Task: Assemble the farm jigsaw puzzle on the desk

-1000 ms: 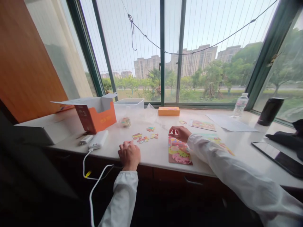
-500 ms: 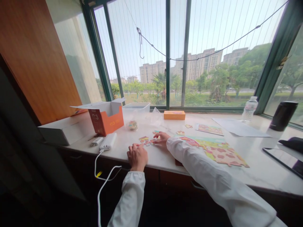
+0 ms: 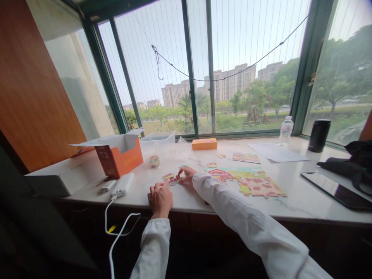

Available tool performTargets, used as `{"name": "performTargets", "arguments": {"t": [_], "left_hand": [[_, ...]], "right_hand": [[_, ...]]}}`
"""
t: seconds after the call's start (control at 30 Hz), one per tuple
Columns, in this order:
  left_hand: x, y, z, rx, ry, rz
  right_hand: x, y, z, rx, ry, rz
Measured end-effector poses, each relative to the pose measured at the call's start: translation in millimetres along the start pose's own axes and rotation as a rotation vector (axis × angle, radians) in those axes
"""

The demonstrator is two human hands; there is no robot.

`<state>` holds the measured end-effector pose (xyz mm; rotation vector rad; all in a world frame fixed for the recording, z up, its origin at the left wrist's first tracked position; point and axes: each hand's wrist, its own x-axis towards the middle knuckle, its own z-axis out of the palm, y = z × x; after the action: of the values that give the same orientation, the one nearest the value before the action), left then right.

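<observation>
Loose jigsaw puzzle pieces [image 3: 167,177] lie in a small group on the white counter, around both my hands. My right hand [image 3: 187,174] reaches in from the right, thumb and fingertips pinched on a small puzzle piece. At the near side of the group rests my left hand [image 3: 161,198], fingers curled with the index fingertip at the pieces; what it grips, if anything, is hidden. Right of my hands lies a joined part of the puzzle [image 3: 258,183] with a brown-spotted pattern and a red house. My right sleeve runs in front of its near left side.
Behind stand an orange open box [image 3: 128,159], a clear plastic tub [image 3: 158,137] and a small orange box [image 3: 204,144]. A white power bank [image 3: 123,185] with a cable sits left. Rightward are a picture card [image 3: 245,157], bottle [image 3: 286,130], black tumbler [image 3: 319,135] and tablet [image 3: 334,190].
The view has turned to the right, so the scene sits further left. My right fingertips have drawn closer to my left index finger at the loose pieces.
</observation>
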<state>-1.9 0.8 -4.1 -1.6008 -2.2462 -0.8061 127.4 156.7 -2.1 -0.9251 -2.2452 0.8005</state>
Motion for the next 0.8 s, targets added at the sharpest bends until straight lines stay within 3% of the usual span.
{"name": "performTargets", "arguments": {"t": [0.17, 0.3, 0.43, 0.57, 0.67, 0.8], "left_hand": [[-5, 1, -10, -0.048, 0.065, 0.092], [-11, 17, -22, -0.099, 0.073, 0.215], [-21, 54, -26, -0.186, 0.084, 0.361], [-25, 101, -19, -0.279, -0.012, 0.513], [-23, 133, -12, -0.275, -0.121, 0.649], [-21, 165, 3, -0.232, -0.212, 0.819]], "right_hand": [[-11, -8, -6, 0.135, -0.009, 0.011], [-31, -15, -42, 0.316, -0.049, 0.014], [-68, -10, -103, 0.324, -0.096, -0.006], [-110, 14, -154, 0.240, -0.069, 0.143], [-140, 40, -176, 0.197, -0.061, 0.219], [-171, 75, -188, 0.174, -0.061, 0.305]]}}
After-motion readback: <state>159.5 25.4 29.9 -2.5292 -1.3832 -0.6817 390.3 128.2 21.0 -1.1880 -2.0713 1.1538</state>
